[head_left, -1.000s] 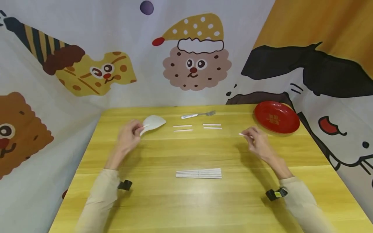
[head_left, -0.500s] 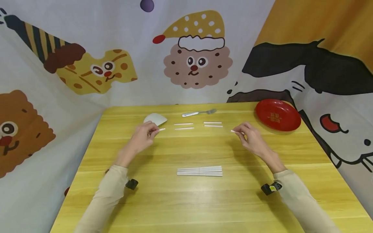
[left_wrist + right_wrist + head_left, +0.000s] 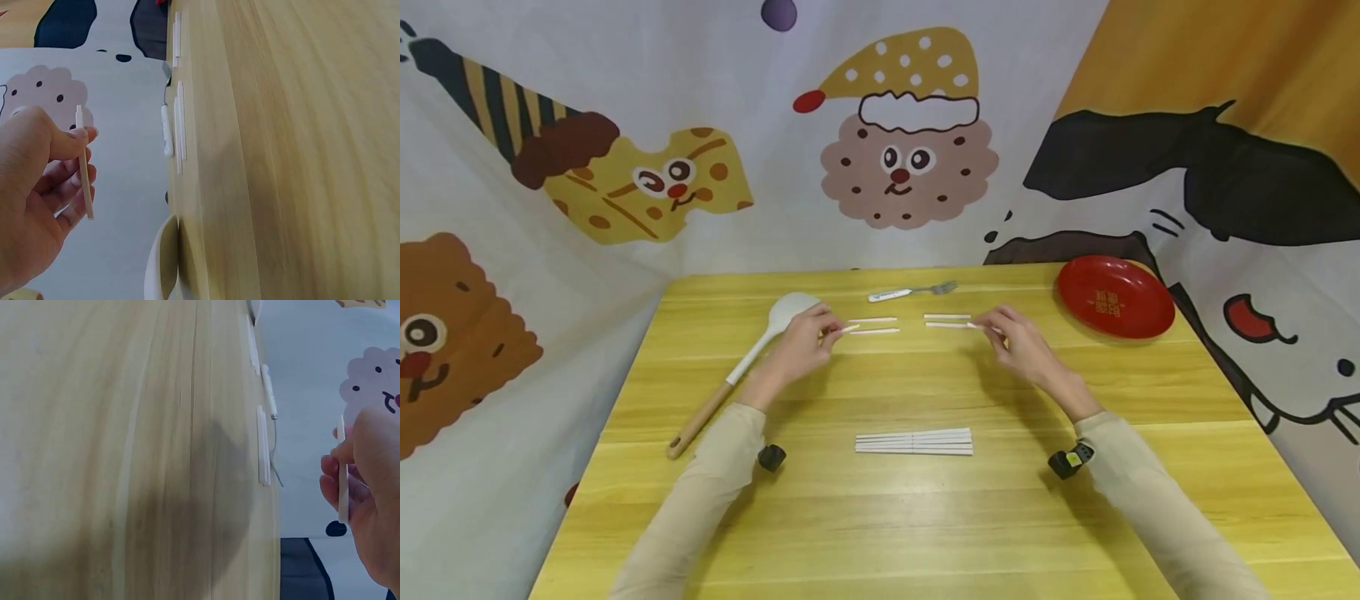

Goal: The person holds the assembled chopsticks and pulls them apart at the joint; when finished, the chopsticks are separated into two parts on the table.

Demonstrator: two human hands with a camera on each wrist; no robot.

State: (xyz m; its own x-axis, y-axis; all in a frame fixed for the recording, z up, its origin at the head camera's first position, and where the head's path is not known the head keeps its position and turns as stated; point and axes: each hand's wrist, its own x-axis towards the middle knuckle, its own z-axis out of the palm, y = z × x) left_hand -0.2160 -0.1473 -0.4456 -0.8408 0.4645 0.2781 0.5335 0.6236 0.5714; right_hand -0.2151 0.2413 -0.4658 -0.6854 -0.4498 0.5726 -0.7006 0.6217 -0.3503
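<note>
- Pinched a short stick [image 3: 86, 181] in the left grip [image 3: 801, 343], near the ladle [image 3: 787, 308].
- Held a second stick [image 3: 343, 494] in the right grip [image 3: 1024, 346], left of the plate [image 3: 1142, 310].

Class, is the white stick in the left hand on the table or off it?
Off it: the left wrist view shows the left hand pinching the white stick, apart from the table.

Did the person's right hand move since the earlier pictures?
Yes: in the head view, the right hand, pinching a white stick, has moved left, away from the red plate.
</note>
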